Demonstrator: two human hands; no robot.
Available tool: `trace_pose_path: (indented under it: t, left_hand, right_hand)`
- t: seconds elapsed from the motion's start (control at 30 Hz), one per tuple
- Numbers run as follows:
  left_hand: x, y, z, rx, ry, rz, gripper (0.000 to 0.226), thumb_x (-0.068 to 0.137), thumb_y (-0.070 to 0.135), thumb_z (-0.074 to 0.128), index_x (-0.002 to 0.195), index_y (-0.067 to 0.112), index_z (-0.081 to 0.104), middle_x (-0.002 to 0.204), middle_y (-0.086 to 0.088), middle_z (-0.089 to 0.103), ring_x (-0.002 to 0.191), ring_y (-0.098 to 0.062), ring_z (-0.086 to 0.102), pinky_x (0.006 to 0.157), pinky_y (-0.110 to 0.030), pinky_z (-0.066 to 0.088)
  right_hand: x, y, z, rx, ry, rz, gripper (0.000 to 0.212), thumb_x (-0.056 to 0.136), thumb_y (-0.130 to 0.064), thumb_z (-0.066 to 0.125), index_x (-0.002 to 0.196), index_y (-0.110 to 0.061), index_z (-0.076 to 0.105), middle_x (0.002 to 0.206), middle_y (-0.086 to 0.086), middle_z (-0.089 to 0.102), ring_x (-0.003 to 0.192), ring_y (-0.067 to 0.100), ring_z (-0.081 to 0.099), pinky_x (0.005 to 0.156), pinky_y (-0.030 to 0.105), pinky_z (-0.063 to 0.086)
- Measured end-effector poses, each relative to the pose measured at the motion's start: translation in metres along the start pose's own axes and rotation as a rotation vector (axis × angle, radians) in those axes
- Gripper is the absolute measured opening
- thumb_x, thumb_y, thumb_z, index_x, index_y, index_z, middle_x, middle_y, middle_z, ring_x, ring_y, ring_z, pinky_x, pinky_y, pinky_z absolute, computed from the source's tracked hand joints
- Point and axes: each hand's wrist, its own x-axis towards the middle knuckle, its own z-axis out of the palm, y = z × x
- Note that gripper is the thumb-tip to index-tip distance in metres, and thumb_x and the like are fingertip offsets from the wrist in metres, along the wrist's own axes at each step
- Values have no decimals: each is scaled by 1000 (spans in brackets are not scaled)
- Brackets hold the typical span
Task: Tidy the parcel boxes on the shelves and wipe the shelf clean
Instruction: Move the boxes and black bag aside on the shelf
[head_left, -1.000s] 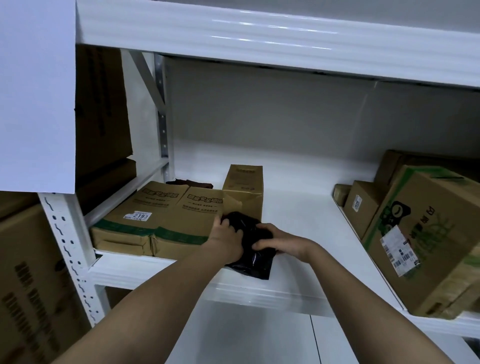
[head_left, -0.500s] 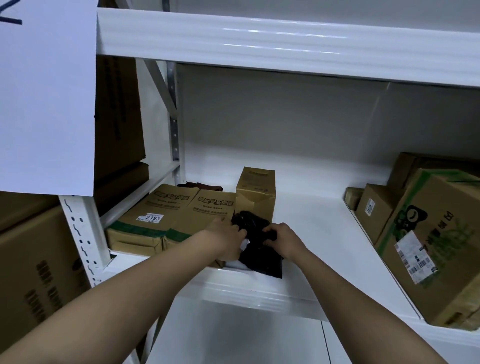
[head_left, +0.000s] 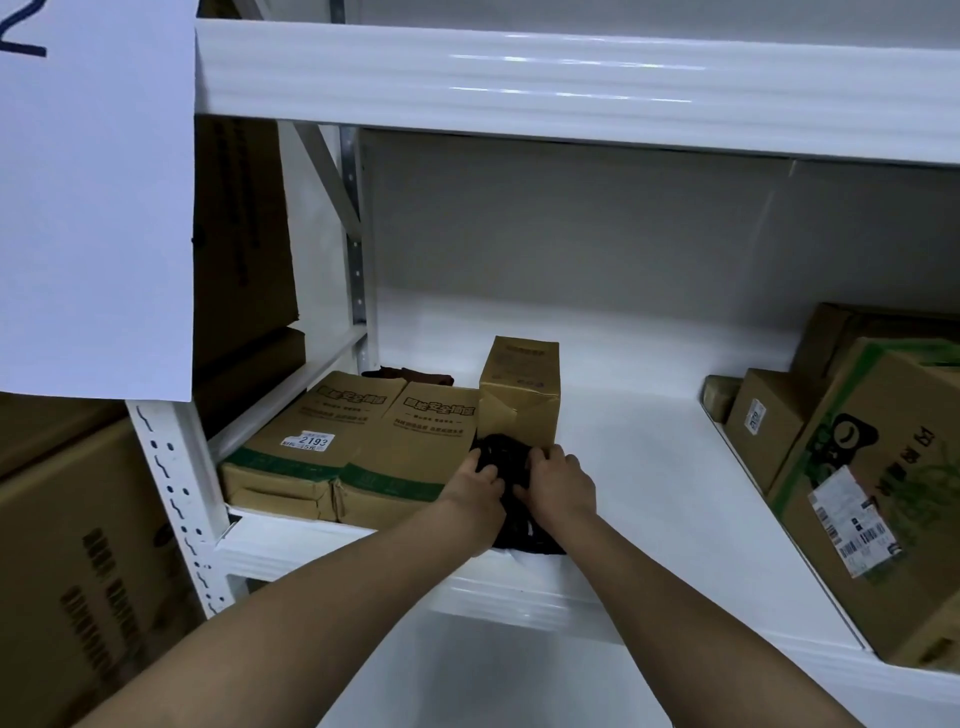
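white shelf (head_left: 649, 467), crumpled glossy black parcel bag (head_left: 511, 467), both hands (head_left: 519, 480) gripping

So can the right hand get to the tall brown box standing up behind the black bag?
Probably yes. The right hand grips the black bag just in front of the tall brown box, with nothing between; it would need to let go first.

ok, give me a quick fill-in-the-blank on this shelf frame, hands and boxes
1. Both hands, left hand and right hand, hold a crumpled ____ bag.
2. The label on the flat box reads ____.
3. The upright box stands directly ____ the bag.
4. The large box with green print sits at the shelf's ____ end.

Missing words: black; 2193; behind; right
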Motion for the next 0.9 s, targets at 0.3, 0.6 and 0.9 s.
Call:
trace_pose_path:
  t: [0.3,0.6,0.9]
  left_hand:
    - [-7,-23,-20,-462,202,-106,35,96,23,45,128,11,40,122,-11,56,109,-28,54,82,-34,37]
    - [15,-34,10,-416,-59,-107,93,89,69,30,153,12,-6,161,-7,-5,147,-22,-8,115,-43,-13]
    - [30,-21,20,-261,-115,-101,83,92,65,21,154,13,1,161,-9,4,147,-27,-8,114,-49,-16]
  right_hand:
    - [-11,24,-13,289,43,52,37,95,-42,41,123,-18,46,118,5,57,105,25,55,79,36,49]
    - [-18,11,-16,285,-227,-158,53,102,-33,32,151,-16,24,158,5,19,143,22,24,114,33,25]
    - [-13,-2,-8,22,-377,-223,56,102,-32,27,154,-19,12,161,-1,7,149,19,-1,119,35,10]
